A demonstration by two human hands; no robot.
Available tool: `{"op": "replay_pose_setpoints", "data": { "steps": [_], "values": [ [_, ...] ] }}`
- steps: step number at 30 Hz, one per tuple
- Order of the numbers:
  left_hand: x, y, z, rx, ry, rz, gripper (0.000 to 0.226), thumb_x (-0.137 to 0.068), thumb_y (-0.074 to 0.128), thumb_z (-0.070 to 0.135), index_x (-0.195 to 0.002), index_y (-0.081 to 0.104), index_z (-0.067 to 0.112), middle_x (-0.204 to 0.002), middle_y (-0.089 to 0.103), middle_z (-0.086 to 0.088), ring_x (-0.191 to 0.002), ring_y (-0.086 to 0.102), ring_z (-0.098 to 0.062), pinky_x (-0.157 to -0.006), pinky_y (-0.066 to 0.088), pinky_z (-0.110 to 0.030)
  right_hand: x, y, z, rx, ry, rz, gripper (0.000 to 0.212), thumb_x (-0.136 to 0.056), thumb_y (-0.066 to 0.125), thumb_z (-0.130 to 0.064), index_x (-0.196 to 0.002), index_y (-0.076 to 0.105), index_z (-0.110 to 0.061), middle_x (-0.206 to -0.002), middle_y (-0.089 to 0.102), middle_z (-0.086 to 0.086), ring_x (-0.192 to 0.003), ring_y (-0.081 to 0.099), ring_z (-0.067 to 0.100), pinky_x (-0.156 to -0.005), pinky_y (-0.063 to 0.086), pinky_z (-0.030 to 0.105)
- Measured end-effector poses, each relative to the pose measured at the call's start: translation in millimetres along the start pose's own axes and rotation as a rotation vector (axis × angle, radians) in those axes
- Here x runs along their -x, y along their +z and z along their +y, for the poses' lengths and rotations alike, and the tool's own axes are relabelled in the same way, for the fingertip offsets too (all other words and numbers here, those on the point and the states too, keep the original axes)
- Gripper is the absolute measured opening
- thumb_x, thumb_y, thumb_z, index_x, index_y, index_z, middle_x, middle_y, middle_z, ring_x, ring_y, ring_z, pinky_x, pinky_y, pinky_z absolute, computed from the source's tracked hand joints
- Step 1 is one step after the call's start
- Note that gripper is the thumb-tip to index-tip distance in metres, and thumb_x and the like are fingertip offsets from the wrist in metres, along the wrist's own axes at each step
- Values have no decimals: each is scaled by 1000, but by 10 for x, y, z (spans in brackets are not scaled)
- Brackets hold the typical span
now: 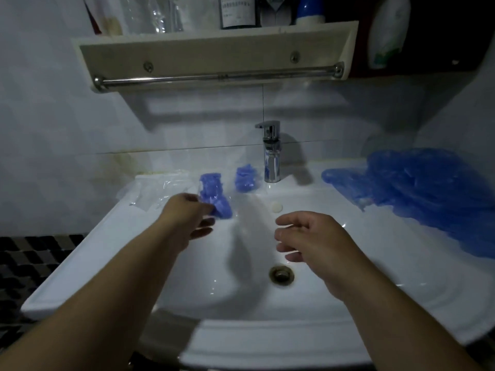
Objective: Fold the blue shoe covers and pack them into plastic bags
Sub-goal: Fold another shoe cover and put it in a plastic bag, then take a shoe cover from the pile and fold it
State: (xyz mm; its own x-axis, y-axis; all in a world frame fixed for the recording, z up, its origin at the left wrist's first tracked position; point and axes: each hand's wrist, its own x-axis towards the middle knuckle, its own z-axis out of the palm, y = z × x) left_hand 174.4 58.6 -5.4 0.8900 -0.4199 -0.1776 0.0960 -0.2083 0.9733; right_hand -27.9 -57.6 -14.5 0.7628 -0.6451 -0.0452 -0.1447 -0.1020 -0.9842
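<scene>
On shelf (214,49), bottle label (237,10) unreadable; left hand (187,218) pinches bagged cover (218,206).

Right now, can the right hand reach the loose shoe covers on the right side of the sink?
Probably yes. The right hand hovers open and empty over the basin, and the pile lies on the sink rim just to its right. Nothing stands between them; the tap is behind.

Dim, bluish light from above and left: faucet (272,153) and shelf (214,56) threw soft shadows on the wall (53,116), another across the sink (401,277). Left hand (187,218) and the bagged shoe cover (218,206) it pinched were motion-blurred; frame edges bowed — wide-angle.
</scene>
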Motion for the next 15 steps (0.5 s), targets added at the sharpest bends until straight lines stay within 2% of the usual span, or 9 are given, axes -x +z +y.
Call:
{"op": "replay_pose_setpoints", "data": {
  "steps": [3, 5, 7, 8, 11, 13, 15],
  "values": [
    [-419, 76, 157, -56, -13, 55, 18, -88, 66, 1, -105, 61, 4, -85, 64, -12, -69, 60, -22, -54, 51, -30, -85, -77, 5, 36, -3, 8, 23, -86, 67, -15, -108, 66, -22, -87, 74, 2, -81, 72, 15, -76, 58, 30],
    [-672, 137, 238, -106, -23, 97, 16, -81, 70, -5, -92, 62, 4, -78, 56, -13, -60, 50, -22, -46, 47, -24, -137, -118, 29, 54, 3, 27, 25, -86, 68, -17, -109, 65, -24, -85, 74, 1, -79, 72, 13, -78, 58, 33],
    [-916, 189, 257, -125, -27, 149, 18, -80, 70, -9, -89, 60, 3, -79, 52, -15, -55, 44, -22, -40, 44, -21, -188, -170, 54, 56, 6, 52, 26, -85, 68, -18, -110, 65, -25, -84, 74, 0, -79, 72, 12, -81, 59, 35],
    [-1021, 210, 256, -125, -24, 173, 17, -83, 66, -8, -94, 60, 3, -85, 53, -16, -58, 46, -23, -43, 46, -24, -202, -189, 62, 60, 6, 60, 26, -85, 68, -19, -110, 65, -26, -85, 74, -1, -79, 72, 11, -82, 59, 35],
    [-1200, 288, 233, -161, -39, 177, 18, -90, 60, -2, -107, 60, 1, -98, 54, -19, -79, 58, -29, -70, 59, -39, -208, -242, 93, 67, 11, 80, 26, -85, 68, -20, -110, 65, -28, -84, 74, -3, -79, 72, 10, -85, 59, 36],
    [-1240, 300, 211, -199, -23, 217, 19, -88, 66, 5, -105, 59, 1, -97, 55, -19, -82, 62, -35, -65, 60, -42, -194, -273, 112, 69, 10, 87, 26, -84, 68, -21, -109, 65, -29, -82, 74, -4, -79, 72, 10, -86, 58, 38],
    [-1235, 296, 205, -322, 65, 276, 30, -88, 67, 17, -114, 56, 7, -107, 57, -17, -88, 67, -38, -72, 61, -48, -176, -308, 120, 82, 1, 98, 26, -83, 68, -22, -107, 65, -30, -81, 74, -5, -80, 71, 10, -87, 58, 40]
  ]
}}
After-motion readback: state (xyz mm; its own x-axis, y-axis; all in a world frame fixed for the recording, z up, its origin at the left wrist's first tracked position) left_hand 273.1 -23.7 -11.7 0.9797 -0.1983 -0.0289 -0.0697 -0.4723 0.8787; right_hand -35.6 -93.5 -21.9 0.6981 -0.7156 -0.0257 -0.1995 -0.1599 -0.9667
